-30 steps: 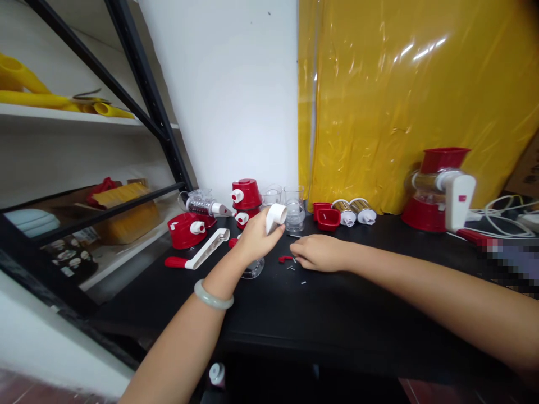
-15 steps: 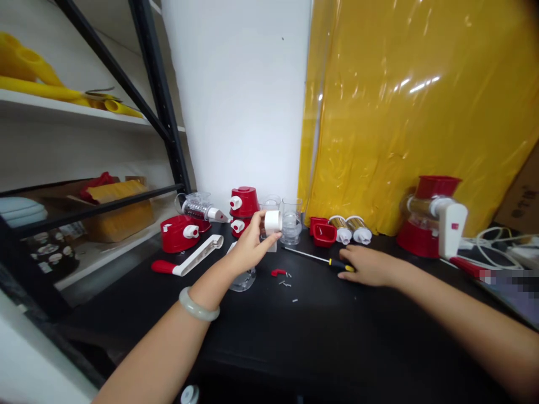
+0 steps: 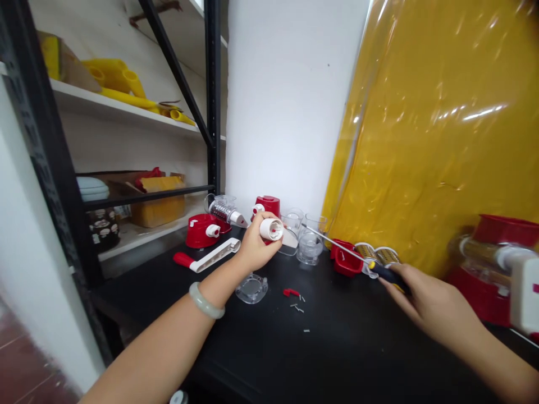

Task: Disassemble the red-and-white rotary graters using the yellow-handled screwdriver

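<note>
Yellow rolls [image 3: 112, 68] are laid on the shelf [image 3: 126, 112]; lower on the shelf, a box [image 3: 158, 212] and a dark patterned container [image 3: 103, 233] are stored. Right of the shelf, yellow plastic sheeting [image 3: 442, 140] is seen.

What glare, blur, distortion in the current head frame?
Head view: white glare streaks on glossy yellow plastic sheeting; soft red-and-white grinder with clear body at right edge; slanting black metal shelf post at left, probably wide-angle stretch; white plastic cylinder fairly readable.
</note>
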Motion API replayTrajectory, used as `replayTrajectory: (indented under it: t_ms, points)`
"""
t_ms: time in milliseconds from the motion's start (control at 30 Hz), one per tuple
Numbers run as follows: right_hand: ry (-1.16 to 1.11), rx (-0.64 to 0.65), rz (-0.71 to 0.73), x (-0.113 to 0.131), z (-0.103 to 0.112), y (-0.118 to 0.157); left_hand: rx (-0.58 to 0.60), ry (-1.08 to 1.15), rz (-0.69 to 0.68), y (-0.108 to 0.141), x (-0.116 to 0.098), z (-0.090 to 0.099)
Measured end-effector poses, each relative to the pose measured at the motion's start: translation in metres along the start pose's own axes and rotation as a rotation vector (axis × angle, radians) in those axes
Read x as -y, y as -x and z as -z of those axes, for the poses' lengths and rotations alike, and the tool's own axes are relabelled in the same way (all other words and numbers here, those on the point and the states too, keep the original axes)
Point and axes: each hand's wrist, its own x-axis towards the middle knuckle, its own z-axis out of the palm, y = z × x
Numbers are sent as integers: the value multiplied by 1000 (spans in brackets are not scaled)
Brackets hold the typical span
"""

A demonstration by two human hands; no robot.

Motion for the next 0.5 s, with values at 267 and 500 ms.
replayTrajectory:
  t_ms: [267, 500]
  points:
    - [-80, -308, 267, 2, 21, 6, 43, -57, -13, 4, 5, -4]
    - [-31, -279, 319, 2, 16, 3, 152, -181, 13, 6, 8, -5]
